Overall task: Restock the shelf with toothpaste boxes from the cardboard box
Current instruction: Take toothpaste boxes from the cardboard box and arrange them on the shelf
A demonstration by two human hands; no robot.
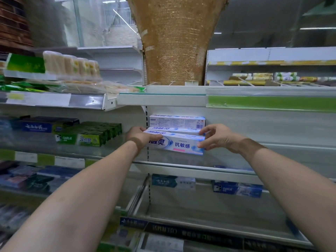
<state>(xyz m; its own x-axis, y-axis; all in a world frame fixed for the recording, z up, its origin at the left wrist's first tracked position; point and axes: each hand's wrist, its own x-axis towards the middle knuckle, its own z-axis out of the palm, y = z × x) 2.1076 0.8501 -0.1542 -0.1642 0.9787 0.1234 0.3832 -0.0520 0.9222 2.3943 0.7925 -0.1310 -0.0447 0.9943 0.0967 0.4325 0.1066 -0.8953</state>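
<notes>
At the left end of the middle shelf (272, 149), just right of the slotted upright, a white and blue toothpaste box (181, 144) lies lengthwise with its printed face toward the camera, held at both ends. The left grip (140, 137) is curled round the box's left end, and the right grip (220, 138) pinches the right end, thumb on top and fingers under the lower corner. Whether the box already rests on the shelf floor cannot be told. Directly behind it lies a second matching box (174, 129), and farther back a third box (177, 121) stands on its long edge against the rear panel, barcode side showing, so 3 boxes sit in 1 tight group. Left of the upright, on the neighbouring bay, are green toothpaste boxes (91, 138) and, farther left, dark blue boxes (36, 126). Below, the lower shelf (181, 204) carries a teal box (164, 181) and blue boxes (238, 190) to the right. Above, a green price strip (272, 103) runs along the upper shelf edge, and a gold mesh column (174, 51) rises behind it.
</notes>
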